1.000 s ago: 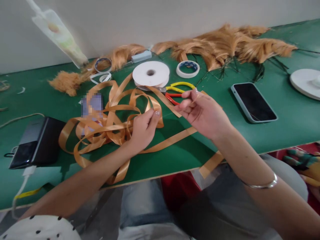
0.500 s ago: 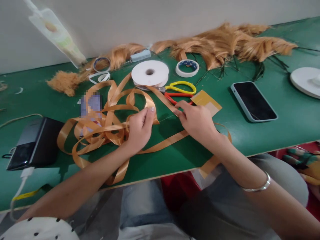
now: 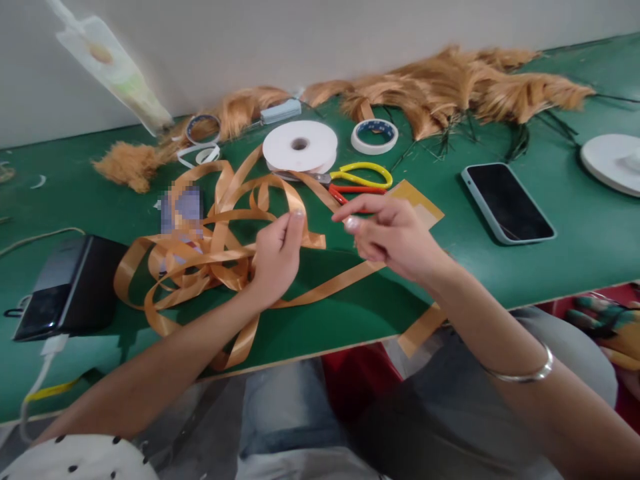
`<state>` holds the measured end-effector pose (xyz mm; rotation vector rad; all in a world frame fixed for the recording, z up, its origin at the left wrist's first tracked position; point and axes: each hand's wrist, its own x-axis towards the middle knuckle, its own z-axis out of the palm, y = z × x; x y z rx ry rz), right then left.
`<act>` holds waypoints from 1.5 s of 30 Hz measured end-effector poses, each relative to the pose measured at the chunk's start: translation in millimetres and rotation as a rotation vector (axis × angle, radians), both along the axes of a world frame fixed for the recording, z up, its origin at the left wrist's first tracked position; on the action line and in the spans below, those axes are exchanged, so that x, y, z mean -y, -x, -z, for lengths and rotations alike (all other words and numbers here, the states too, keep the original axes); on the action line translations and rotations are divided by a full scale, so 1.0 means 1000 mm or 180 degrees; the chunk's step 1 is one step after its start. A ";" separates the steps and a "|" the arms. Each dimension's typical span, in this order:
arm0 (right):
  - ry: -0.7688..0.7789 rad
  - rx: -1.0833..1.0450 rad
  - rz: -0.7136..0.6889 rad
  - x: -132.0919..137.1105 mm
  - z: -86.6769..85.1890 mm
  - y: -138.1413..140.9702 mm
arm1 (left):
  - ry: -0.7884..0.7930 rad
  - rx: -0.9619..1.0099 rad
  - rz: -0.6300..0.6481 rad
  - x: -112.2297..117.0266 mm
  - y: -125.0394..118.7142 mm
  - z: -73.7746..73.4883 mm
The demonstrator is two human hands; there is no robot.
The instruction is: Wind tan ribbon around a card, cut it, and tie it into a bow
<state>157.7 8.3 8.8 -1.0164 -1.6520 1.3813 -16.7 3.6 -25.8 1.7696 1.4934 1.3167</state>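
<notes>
My left hand [image 3: 277, 257] pinches an orange satin ribbon [image 3: 296, 200] between thumb and fingers. The ribbon's short cut end sticks out to the right of the thumb, and its loops lie in a loose heap around and behind this hand. To the right, my right hand [image 3: 400, 237] hovers over the table with the index finger stretched toward the ribbon end and the thumb a little apart; the other fingers are curled. I see nothing between its fingers. Just behind it lie scissors [image 3: 363, 175] with one yellow and one red handle, and a yellow card [image 3: 411, 200].
Behind the hands stand a white ribbon spool [image 3: 300, 143] and a tape roll [image 3: 375, 137]. Bundles of tan fibre [image 3: 430, 87] line the wall. A phone [image 3: 509, 203] lies at right, a black power bank [image 3: 70, 287] at left, all on the green table [image 3: 590, 260].
My right hand has turned and its index finger has straightened, off the ribbon strip by the scissors. The ribbon end at my left hand now points further right; that hand has barely moved.
</notes>
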 end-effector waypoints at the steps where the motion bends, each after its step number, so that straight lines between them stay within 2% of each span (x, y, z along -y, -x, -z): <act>1: -0.0306 0.0603 -0.0082 0.001 0.000 0.000 | 0.0002 0.0057 -0.0022 0.000 0.000 0.001; 4: -0.1199 0.2456 0.0065 0.002 0.005 0.001 | 0.0014 0.0185 -0.0075 -0.001 0.000 0.002; 6: -0.1400 0.3116 0.0489 0.000 0.008 0.000 | 0.0008 0.0226 -0.0070 -0.002 0.001 0.003; 7: -0.1359 0.3159 0.0754 -0.001 0.010 0.000 | 0.0010 0.0246 -0.0061 -0.002 0.001 0.003; 9: -0.1139 0.2661 0.1216 -0.005 0.011 -0.001 | 0.0030 0.0283 -0.0043 -0.002 0.000 0.003; 11: -0.0824 0.1636 0.1403 -0.007 0.010 -0.001 | 0.0059 0.0297 -0.0049 -0.002 0.000 0.003; 13: -0.0434 0.0548 0.1268 -0.008 0.009 -0.001 | 0.0090 0.0280 -0.0067 -0.002 0.000 0.003; 15: -0.0049 -0.0263 0.1001 -0.008 0.007 -0.001 | 0.0095 0.0259 -0.0077 -0.002 -0.001 0.002; 18: 0.0352 -0.0793 0.0683 -0.007 0.004 -0.002 | 0.0045 0.0202 -0.0046 -0.001 -0.001 0.001; 21: 0.0252 -0.0628 0.0346 -0.004 0.002 -0.001 | -0.0002 0.0152 -0.0046 -0.001 -0.001 0.000; 25: -0.0553 0.0860 0.0061 0.002 0.001 0.002 | -0.0068 0.0246 -0.0156 -0.001 -0.001 0.000; 28: -0.1229 0.2091 0.0194 0.003 0.005 0.002 | -0.0165 0.0429 -0.0263 -0.002 -0.001 0.003; 31: -0.1486 0.2887 0.0493 0.001 0.010 0.000 | -0.0233 0.0624 -0.0357 -0.004 0.001 0.008; 33: -0.1465 0.2872 0.0578 -0.001 0.012 0.000 | -0.0262 0.0780 -0.0395 -0.005 0.001 0.011; 35: -0.1329 0.2450 0.0480 -0.002 0.011 0.001 | -0.0232 0.0968 -0.0331 -0.006 0.001 0.013; 39: -0.0950 0.1643 0.0203 -0.002 0.006 0.006 | -0.0098 0.1229 0.0145 -0.005 -0.001 0.010; 45: -0.0795 0.1126 -0.0050 -0.002 0.008 0.006 | 0.0051 0.0345 0.0437 -0.002 0.000 0.003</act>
